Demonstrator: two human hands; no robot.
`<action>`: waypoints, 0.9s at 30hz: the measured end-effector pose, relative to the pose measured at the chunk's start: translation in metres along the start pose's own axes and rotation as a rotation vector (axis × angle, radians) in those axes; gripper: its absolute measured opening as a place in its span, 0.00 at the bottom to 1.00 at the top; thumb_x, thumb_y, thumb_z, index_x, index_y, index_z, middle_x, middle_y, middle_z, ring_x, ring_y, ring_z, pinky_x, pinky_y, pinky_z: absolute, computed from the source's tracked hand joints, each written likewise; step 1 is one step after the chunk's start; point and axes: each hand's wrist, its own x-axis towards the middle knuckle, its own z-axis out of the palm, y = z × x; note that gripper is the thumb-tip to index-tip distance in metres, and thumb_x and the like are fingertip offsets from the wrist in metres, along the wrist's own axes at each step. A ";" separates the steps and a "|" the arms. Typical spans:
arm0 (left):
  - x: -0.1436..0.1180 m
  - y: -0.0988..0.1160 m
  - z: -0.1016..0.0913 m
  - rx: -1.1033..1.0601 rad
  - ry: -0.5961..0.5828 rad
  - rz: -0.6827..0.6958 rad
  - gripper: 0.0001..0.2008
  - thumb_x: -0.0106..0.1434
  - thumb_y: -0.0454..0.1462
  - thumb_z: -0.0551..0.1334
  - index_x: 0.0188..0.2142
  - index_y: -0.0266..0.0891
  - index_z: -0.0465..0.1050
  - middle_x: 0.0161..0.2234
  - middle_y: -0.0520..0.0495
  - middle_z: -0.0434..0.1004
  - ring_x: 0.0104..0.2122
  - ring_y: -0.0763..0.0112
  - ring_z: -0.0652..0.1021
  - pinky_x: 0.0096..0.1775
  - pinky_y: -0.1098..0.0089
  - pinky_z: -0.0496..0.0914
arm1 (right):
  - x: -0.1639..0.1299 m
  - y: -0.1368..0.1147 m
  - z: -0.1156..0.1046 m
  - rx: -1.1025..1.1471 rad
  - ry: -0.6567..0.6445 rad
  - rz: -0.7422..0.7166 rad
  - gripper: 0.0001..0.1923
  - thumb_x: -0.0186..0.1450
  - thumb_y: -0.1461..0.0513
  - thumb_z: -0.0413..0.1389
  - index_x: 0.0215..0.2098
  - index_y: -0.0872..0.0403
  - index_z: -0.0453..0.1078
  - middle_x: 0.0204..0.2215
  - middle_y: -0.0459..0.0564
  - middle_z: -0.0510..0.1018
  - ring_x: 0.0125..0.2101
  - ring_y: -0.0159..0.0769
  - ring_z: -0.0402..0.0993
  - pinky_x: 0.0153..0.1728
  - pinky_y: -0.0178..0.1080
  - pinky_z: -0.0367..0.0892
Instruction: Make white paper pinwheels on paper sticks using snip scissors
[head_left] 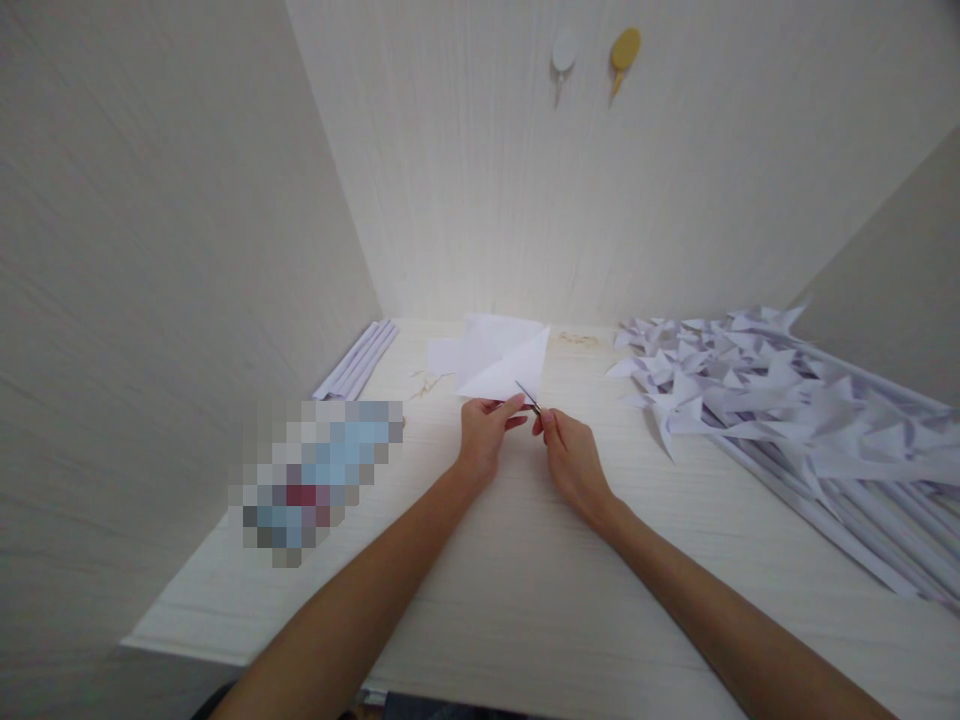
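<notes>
- folded white paper [501, 362]: mid-desk, near corner pinched by left hand [484, 432].
- small scissors [529, 397]: gripped in right hand [571, 460], blades at the paper's lower edge; handles hidden.
- heap of paper pinwheels [757, 390]: right, well apart.
- rolled paper sticks [358, 358]: left, by the wall.
- two wall hooks [594, 52]: above.
- blurred patch [315, 475]: unreadable.
- desk [525, 580]: pale wood.

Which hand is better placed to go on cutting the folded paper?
The right hand: it holds the scissors with the blades at the edge of the paper. The left hand pinches that paper's lower edge.
</notes>
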 end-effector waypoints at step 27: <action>-0.006 -0.001 0.005 -0.002 -0.080 -0.029 0.07 0.41 0.35 0.66 0.19 0.31 0.72 0.20 0.49 0.73 0.20 0.76 0.72 0.28 0.70 0.69 | 0.001 -0.001 0.003 0.066 0.069 -0.004 0.20 0.64 0.57 0.35 0.20 0.53 0.59 0.20 0.50 0.71 0.24 0.35 0.66 0.27 0.35 0.58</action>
